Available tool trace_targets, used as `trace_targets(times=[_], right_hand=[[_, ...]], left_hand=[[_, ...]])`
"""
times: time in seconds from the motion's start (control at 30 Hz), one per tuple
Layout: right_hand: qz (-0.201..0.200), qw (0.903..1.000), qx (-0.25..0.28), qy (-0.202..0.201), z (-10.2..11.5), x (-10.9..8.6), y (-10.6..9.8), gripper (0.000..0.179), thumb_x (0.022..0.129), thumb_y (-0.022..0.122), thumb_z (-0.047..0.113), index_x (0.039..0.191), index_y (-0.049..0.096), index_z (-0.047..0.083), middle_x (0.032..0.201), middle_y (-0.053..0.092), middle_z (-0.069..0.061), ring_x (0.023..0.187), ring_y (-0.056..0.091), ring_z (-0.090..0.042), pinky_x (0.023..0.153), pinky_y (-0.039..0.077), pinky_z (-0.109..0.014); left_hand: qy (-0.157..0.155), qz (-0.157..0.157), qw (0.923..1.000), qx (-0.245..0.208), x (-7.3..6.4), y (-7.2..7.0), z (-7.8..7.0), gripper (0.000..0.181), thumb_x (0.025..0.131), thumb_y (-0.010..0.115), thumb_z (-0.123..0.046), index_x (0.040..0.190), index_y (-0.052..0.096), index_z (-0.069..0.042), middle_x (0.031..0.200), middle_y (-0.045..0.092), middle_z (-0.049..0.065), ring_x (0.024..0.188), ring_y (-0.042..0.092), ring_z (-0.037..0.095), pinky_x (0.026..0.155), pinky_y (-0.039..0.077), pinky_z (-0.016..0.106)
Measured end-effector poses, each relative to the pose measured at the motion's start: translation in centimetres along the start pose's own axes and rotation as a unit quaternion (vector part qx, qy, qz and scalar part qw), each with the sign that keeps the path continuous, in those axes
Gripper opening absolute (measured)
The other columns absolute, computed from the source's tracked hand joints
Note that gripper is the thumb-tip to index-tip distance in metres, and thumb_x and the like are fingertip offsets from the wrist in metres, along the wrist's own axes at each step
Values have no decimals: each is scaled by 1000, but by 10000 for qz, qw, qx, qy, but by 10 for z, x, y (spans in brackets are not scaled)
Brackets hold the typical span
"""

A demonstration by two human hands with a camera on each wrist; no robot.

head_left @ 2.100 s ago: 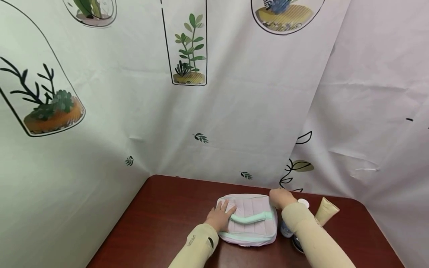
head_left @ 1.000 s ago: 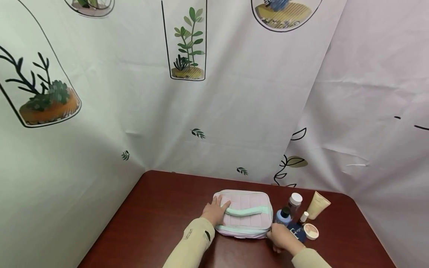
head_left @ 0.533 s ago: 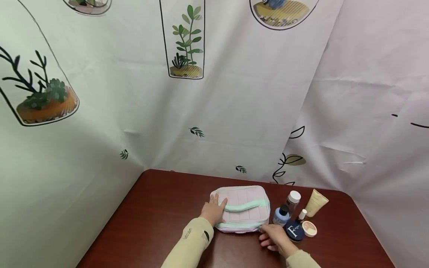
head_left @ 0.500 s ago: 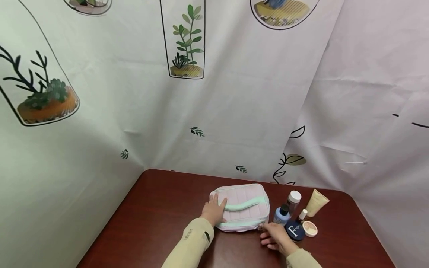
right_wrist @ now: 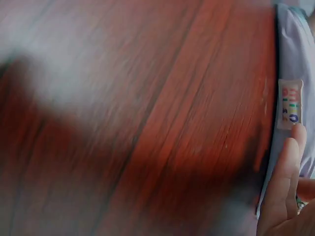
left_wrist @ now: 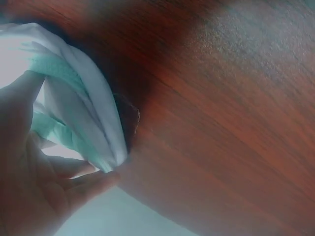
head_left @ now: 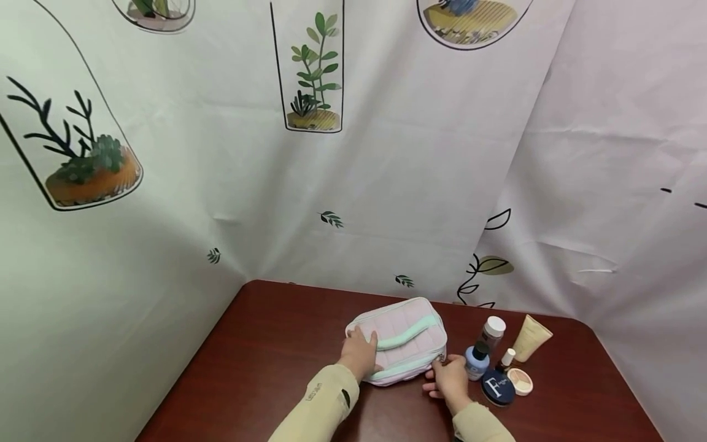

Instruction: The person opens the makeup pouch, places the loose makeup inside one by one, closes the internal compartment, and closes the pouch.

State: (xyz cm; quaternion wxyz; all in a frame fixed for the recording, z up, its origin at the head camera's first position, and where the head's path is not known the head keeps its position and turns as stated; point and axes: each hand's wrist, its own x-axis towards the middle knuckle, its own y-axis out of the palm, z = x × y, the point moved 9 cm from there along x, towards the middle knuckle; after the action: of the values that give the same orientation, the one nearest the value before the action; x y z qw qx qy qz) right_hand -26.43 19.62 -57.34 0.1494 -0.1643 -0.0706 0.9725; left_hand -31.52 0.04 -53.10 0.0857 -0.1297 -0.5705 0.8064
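Note:
A quilted pink cosmetic bag (head_left: pixel 394 320) with mint trim lies on the table, its lid down, turned at an angle. My left hand (head_left: pixel 359 354) grips its left end; in the left wrist view the thumb lies over the mint trim and other fingers hold the edge below. At the front right corner, my right hand (head_left: pixel 450 380) pinches the zipper pull (head_left: pixel 440 358), which the fingers mostly hide. The right wrist view shows the bag's side with a small lettered label (right_wrist: pixel 290 104), and fingers along that side.
Right of the bag stand a blue bottle (head_left: pixel 477 362), a white-capped jar (head_left: pixel 493 331), a small white-capped bottle (head_left: pixel 506 360) and a cream tube (head_left: pixel 531 339). A dark round compact (head_left: pixel 498 388) and a pale round pan (head_left: pixel 520 381) lie before them. A printed cloth hangs behind.
My right hand has come from the bag's back right corner down its right side to the front corner. The bag has turned counterclockwise, its right end shifting back. The left hand stays on it.

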Motion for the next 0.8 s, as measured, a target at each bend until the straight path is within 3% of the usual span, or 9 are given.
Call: trace_targets(times=[0.1,0.17,0.27,0.37,0.47,0.57,0.67,0.8], right_hand=[[110,9965,-780,-296,9,4,3,48,91,44,6,131,24,-9,62,61,-7,43,60,-21,39,48,-32],[128,9902,-1316,-439,15,6,3,36,92,44,7,124,38,-9,62,60,-5,43,60,-19,40,48,-31],[31,9784,-1965,-637,23,8,0,23,93,43,10,106,50,-8,61,56,-6,42,58,-16,41,47,-30],[5,9692,-2376,-653,24,6,-2,25,94,41,13,97,54,-8,59,53,-7,43,55,-15,42,47,-29],[227,9666,-2494,-540,20,3,2,33,95,34,14,98,56,-10,60,52,-10,44,54,-16,42,47,-30],[502,9704,-2330,-392,15,3,7,40,96,27,14,108,52,-15,64,52,-12,46,56,-17,44,48,-31],[524,9725,-2190,-588,24,9,8,41,96,24,13,113,45,-18,65,53,-13,48,56,-17,45,49,-32],[338,9678,-2321,-914,45,19,2,38,98,26,13,110,45,-18,62,53,-13,47,55,-18,46,48,-33]], left_hand=[[-24,56,9999,103,-4,-6,5,79,71,55,-73,134,49,-26,124,53,15,106,53,30,68,49,35],[69,83,9999,-37,-6,-10,9,79,69,60,-72,131,53,-23,118,56,14,103,54,28,67,49,34],[552,62,9978,-349,-6,-14,17,78,65,68,-67,127,57,-21,113,56,12,103,53,26,73,48,34],[1245,-8,9911,-474,-6,-10,24,80,58,75,-61,128,56,-29,123,50,7,114,45,24,89,41,36],[1875,41,9812,-458,-11,3,28,88,53,81,-55,134,48,-39,140,38,2,129,33,23,100,33,39],[2159,141,9741,-659,-17,15,25,94,54,83,-51,137,40,-44,147,30,1,132,29,24,95,39,36],[2180,51,9714,-938,-18,12,18,93,58,79,-56,139,35,-46,143,35,4,123,40,23,84,45,32],[2118,-222,9738,-799,-13,-3,9,86,61,68,-68,138,41,-40,135,47,7,112,52,24,85,45,33]])
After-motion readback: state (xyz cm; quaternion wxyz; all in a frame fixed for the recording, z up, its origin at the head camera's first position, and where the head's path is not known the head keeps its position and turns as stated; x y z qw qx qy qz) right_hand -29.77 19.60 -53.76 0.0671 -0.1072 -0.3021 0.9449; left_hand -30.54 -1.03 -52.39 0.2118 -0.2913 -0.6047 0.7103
